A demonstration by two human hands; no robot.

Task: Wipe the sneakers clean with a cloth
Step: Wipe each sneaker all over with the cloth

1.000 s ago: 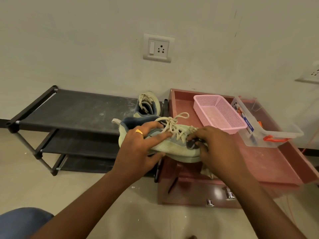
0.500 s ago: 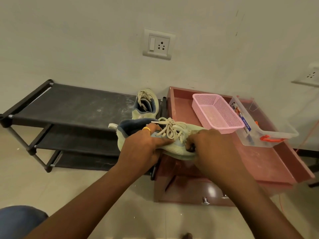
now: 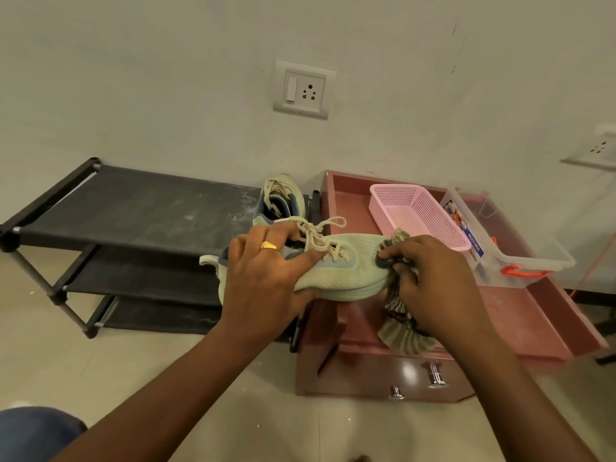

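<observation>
cloth point(image 3: 399, 326) shifted twd sneaker point(image 3: 345, 273) toe

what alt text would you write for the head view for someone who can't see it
A person's left hand grips a pale green sneaker while the right hand presses a striped cloth to its toe. The second sneaker sits behind on a black shoe rack, beside a reddish cabinet holding a pink basket and a clear plastic box.
</observation>
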